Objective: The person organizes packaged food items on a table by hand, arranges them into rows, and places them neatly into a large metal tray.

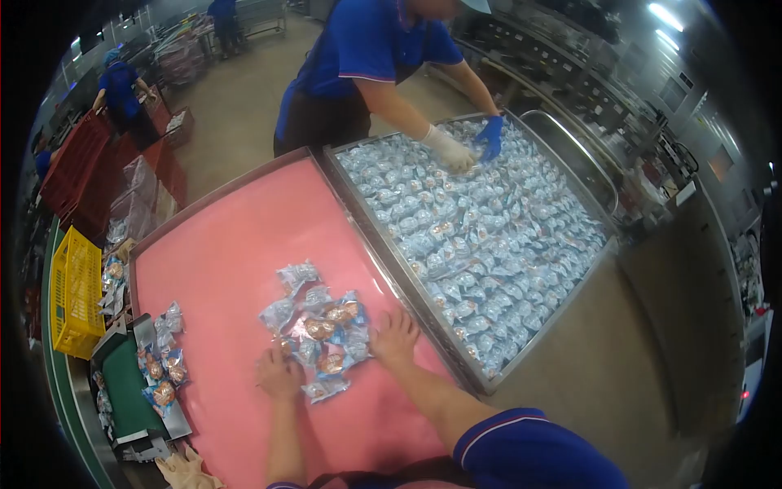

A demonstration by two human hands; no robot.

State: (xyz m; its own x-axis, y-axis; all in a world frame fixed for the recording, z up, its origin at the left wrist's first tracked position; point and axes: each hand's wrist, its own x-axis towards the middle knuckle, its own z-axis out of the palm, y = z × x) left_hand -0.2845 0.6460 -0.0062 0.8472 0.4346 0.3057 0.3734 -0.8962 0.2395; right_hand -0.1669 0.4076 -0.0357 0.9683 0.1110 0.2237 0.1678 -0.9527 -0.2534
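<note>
On the pink tabletop (212,236) lies a loose pile of small clear-and-blue wrapped packets (322,329) with brown food showing inside some. My left hand (278,373) rests at the near left side of the pile, fingers apart, its fingertips close to the packets. To the right of the pile, my right hand (395,336) lies flat with spread fingers, its edge at the outermost packets. Neither hand grips anything. Several more packets (165,367) sit at the left edge of the table, by a metal chute.
A metal-rimmed tray table (489,386) full of packets adjoins on the right; a co-worker's gloved hands (468,151) work in it. At left are a green conveyor belt (134,399), a yellow crate (75,293) and red crates (81,163). A cream glove (187,470) lies near the front.
</note>
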